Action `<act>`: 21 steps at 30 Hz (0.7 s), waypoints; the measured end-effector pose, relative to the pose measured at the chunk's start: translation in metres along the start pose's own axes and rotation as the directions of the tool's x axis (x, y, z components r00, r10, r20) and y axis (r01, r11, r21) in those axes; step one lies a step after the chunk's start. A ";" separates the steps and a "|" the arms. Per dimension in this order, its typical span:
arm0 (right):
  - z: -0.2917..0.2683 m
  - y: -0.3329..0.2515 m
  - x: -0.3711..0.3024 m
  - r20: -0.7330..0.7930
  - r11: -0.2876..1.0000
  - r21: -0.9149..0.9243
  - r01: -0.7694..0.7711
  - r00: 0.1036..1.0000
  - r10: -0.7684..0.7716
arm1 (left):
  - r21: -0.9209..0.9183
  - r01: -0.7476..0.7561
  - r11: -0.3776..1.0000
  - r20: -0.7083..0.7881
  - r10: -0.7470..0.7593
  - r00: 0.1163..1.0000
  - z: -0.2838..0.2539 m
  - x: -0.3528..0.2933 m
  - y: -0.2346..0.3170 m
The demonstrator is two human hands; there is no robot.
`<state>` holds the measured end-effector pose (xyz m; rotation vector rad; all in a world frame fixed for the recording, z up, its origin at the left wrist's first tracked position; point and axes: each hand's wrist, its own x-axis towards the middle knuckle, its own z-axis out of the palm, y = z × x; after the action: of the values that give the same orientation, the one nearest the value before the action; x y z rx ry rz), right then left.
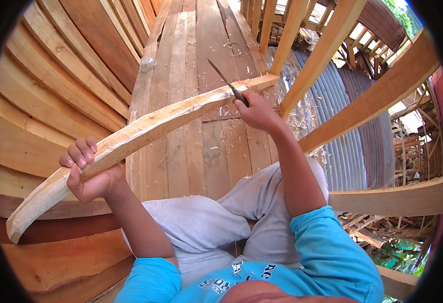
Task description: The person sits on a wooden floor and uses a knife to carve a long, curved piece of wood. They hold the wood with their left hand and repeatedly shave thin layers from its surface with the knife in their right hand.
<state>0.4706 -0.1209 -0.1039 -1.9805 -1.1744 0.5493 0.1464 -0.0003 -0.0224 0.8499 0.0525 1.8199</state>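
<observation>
A long pale length of timber (166,117) slants across in front of me, from the lower left up to the right. Toward its near left end, my left hand (90,169) is wrapped round it, fingers over the top and thumb on the near side. My right hand (256,110) is closed round the dark handle of a knife (222,76) with a long, narrow blade. The blade points up and to the left, away from me, and crosses the timber near its far right end. Part of the handle is hidden inside the fist.
Wood shavings lie over the plank floor (181,166). A wall of overlapping boards (55,96) rises on the left. To the right are upright wooden posts (322,50) and a rail, with corrugated metal sheets (347,121) beyond. A small clear object (148,64) rests by the left wall.
</observation>
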 end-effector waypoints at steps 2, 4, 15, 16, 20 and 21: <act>0.000 0.007 0.001 0.030 0.999 0.001 0.048 0.998 -0.048 | 0.001 -0.010 1.000 -0.031 0.010 0.999 0.003 -0.001 -0.003; 0.002 0.009 0.003 0.018 0.999 0.032 0.039 0.999 -0.040 | 0.004 -0.012 1.000 -0.070 0.012 0.997 0.007 -0.003 -0.004; 0.005 0.010 0.003 -0.006 0.989 0.145 -0.024 1.000 0.025 | -0.062 -0.014 0.998 0.064 0.018 0.998 -0.003 0.007 0.012; 0.006 0.010 0.004 -0.021 0.991 0.134 -0.012 1.000 0.015 | -0.063 -0.013 0.998 0.063 0.017 0.998 -0.005 0.008 0.012; 0.008 0.013 0.007 0.017 0.982 0.186 0.037 0.999 -0.041 | 0.006 -0.018 1.000 0.022 0.018 1.000 -0.013 0.003 -0.008; 0.010 0.012 0.006 0.018 0.981 0.191 0.038 0.999 -0.042 | -0.002 -0.014 1.000 0.019 0.014 1.000 -0.014 0.003 -0.010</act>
<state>0.4736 -0.1150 -0.1194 -1.7886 -1.1285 0.6399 0.1456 0.0114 -0.0350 0.8684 0.0328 1.8244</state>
